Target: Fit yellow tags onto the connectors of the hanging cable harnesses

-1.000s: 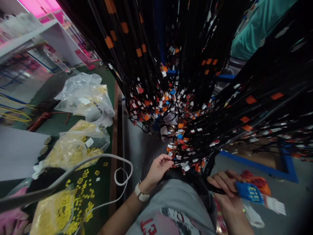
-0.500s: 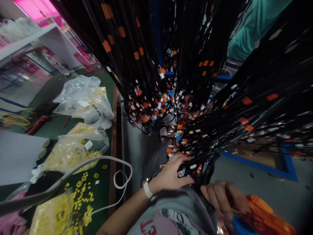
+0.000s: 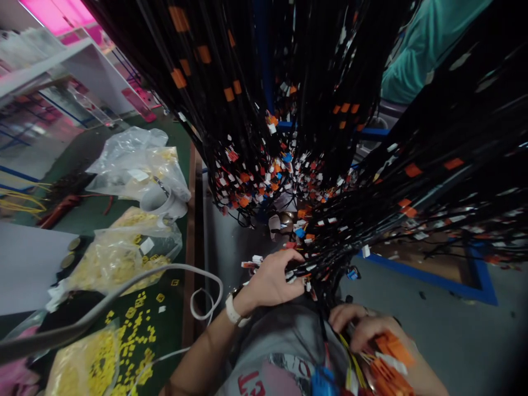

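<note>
My left hand [image 3: 272, 281] now wraps end of black cable bundle [image 3: 334, 250], fingers half-closed on it; white connectors [image 3: 252, 262] poke out behind; my right hand [image 3: 369, 330] pinches yellow wires [image 3: 357, 369], blue connector [image 3: 324, 380] now near shirt [image 3: 289, 325]; bundle looks better gathered, strands likely steadier.

To the right of the green table [image 3: 171, 324], black cables [image 3: 342, 236] tipped with white, orange, red and blue connectors are gathered in thick bundles. Some cable ends are gripped by the left hand [image 3: 274, 280], nearer the table; farther right from it, wires with orange connectors [image 3: 390, 374] are held in the right hand [image 3: 365, 327]. On the table, a white cup [image 3: 175, 204], plastic bags [image 3: 124, 247] and loose yellow pieces [image 3: 134, 330] are seen.
</note>
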Demonstrator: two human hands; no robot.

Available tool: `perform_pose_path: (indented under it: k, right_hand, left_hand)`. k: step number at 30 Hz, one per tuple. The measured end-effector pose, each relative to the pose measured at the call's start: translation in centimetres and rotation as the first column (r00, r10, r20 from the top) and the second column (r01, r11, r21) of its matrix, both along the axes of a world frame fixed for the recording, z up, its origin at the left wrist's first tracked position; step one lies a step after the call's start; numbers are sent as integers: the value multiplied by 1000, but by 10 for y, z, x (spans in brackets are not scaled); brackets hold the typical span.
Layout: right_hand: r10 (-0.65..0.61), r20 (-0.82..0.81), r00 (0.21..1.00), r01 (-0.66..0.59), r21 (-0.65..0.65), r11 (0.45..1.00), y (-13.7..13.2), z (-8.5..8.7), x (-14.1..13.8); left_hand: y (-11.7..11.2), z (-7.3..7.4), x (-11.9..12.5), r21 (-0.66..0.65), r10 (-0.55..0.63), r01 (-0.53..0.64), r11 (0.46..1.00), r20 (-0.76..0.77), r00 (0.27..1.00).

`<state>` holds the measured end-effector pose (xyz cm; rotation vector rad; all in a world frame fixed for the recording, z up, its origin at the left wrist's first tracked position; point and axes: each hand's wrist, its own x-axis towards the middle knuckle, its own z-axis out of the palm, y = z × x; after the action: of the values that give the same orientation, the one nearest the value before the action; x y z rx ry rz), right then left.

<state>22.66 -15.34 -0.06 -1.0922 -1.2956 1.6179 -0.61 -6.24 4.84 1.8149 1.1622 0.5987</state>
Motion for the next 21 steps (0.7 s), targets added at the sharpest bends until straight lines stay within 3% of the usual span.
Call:
perform_pose_path:
  k: [3,6,8,11,13,16,21]
  right_hand:
    - [130,230,965,-128,-24,991,-4,6,18]
    - [16,484,875,-15,-6,1000,1,1,37]
    - [-133,555,821,134,40,990,6,0,44]
    - [-357,479,802,383,46,923,16,9,36]
    - [-399,340,852,437,-41,898,22,19,19]
    - [-318,190,929,351,-181,919,29,29,-12]
    - [-295,65,953,301,-145,942,35,21,-49]
  left_hand:
    - [-4,14,-4,67,18,-16,998,-33,999]
    - [-9,24,-6,135,35,-28,991,-49,998]
    - [-13,28,-5,185,43,-27,982,-84,996]
    - [-20,27,-2,241,43,-3,971,-159,986]
    - [-26,23,0,265,52,2,964,-194,980]
    - [-34,14,4,301,70,-4,954,-209,975]
    - [-46,5,10,398,70,29,917,-233,970]
